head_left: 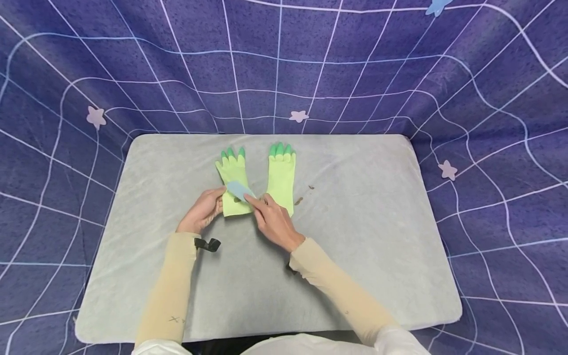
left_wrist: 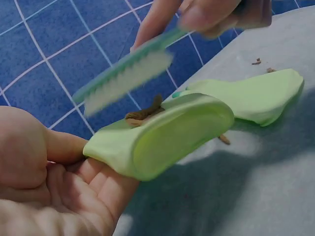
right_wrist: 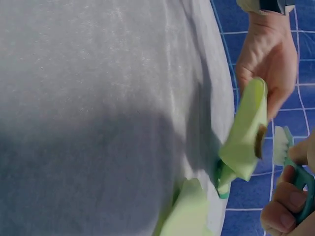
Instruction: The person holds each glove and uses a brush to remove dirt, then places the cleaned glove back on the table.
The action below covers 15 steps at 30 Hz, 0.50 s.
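A light-green rubber glove (head_left: 233,171) with darker green fingertips is raised at its cuff. My left hand (head_left: 205,209) pinches the cuff's edge, thumb above and fingers underneath. In the left wrist view the cuff's mouth gapes, and a brown curled scrap (left_wrist: 142,116) lies on its upper side. My right hand (head_left: 276,224) grips the handle of a light-blue brush (head_left: 238,190). Its pale bristles (left_wrist: 129,81) face down, just over the glove and the scrap. In the right wrist view the brush head is beside the glove's brown patch (right_wrist: 260,141).
A second matching glove (head_left: 281,176) lies flat to the right, fingers pointing away. Small brown scraps (head_left: 299,201) lie beside it on the grey cloth-covered table (head_left: 368,236). A blue grid-patterned curtain (head_left: 310,74) with star shapes surrounds the table's back and sides.
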{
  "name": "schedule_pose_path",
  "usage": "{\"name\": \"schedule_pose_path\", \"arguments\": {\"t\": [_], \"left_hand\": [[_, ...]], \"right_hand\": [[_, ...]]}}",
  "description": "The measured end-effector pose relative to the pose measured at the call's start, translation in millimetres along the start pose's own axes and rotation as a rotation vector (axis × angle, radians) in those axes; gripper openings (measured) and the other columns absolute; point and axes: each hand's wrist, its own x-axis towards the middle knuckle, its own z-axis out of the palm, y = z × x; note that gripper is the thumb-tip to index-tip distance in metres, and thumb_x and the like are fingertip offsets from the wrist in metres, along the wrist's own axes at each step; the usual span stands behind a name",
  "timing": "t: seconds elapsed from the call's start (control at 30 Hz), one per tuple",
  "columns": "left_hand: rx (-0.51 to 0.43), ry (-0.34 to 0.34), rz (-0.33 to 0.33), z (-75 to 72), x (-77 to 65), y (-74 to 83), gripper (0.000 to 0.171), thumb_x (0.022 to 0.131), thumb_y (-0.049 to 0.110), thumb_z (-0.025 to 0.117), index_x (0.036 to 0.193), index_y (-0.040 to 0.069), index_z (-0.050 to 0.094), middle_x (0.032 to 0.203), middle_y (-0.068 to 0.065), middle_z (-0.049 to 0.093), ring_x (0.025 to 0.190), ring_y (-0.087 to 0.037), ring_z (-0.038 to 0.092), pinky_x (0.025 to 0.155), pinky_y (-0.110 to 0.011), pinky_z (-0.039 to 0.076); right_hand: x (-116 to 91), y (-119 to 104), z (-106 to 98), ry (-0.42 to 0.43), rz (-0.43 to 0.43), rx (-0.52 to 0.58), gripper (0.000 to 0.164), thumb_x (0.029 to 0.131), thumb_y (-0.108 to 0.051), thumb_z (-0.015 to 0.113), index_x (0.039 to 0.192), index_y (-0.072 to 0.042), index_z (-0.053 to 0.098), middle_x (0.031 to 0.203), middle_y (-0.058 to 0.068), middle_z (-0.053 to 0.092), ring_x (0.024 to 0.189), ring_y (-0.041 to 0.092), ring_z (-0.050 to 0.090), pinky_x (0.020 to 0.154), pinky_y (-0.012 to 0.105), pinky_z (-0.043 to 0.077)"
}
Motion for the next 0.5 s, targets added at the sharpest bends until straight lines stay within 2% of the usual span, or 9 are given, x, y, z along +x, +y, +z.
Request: {"name": "schedule_pose_path", "arguments": {"t": [0.2, 0.33, 0.43, 0.5], "left_hand": [[-0.01, 0.036, 0.033, -0.4, -2.4, 5.3, 0.051, 0.119, 0.025, 0.036, 0.15, -0.015, 0.039, 0.106, -0.001, 0.079, 0.103, -0.01, 0.077, 0.099, -0.029, 0.061], [-0.049, 0.069, 0.047, -5.7, -4.4, 8.6, 0.054, 0.12, 0.025, 0.034, 0.157, -0.014, 0.031, 0.108, 0.002, 0.078, 0.104, -0.008, 0.076, 0.098, -0.027, 0.061], [-0.056, 0.056, 0.03, -6.9, -4.4, 7.1, 0.056, 0.12, 0.025, 0.033, 0.16, -0.013, 0.027, 0.108, 0.003, 0.078, 0.104, -0.007, 0.075, 0.098, -0.027, 0.061], [-0.049, 0.031, 0.014, -5.1, -3.5, 4.4, 0.054, 0.12, 0.024, 0.034, 0.158, -0.014, 0.029, 0.108, 0.001, 0.078, 0.105, -0.009, 0.076, 0.099, -0.028, 0.061]], "right_hand": [[1, -1, 6, -0.054, 0.019, -0.038, 0.04, 0.114, -0.015, 0.053, 0.152, -0.022, 0.063, 0.098, 0.004, 0.055, 0.065, 0.012, 0.046, 0.052, 0.027, 0.046], [-6, 2, 6, -0.066, 0.003, -0.043, 0.041, 0.113, -0.012, 0.054, 0.151, -0.022, 0.064, 0.094, 0.003, 0.052, 0.064, 0.012, 0.043, 0.051, 0.024, 0.043], [-9, 4, 6, -0.057, -0.008, -0.038, 0.041, 0.111, -0.01, 0.055, 0.15, -0.02, 0.065, 0.091, 0.003, 0.05, 0.062, 0.011, 0.041, 0.049, 0.022, 0.041], [-8, 5, 7, -0.035, -0.006, -0.036, 0.041, 0.111, -0.01, 0.056, 0.15, -0.019, 0.065, 0.091, 0.003, 0.051, 0.062, 0.011, 0.041, 0.049, 0.022, 0.042]]}}
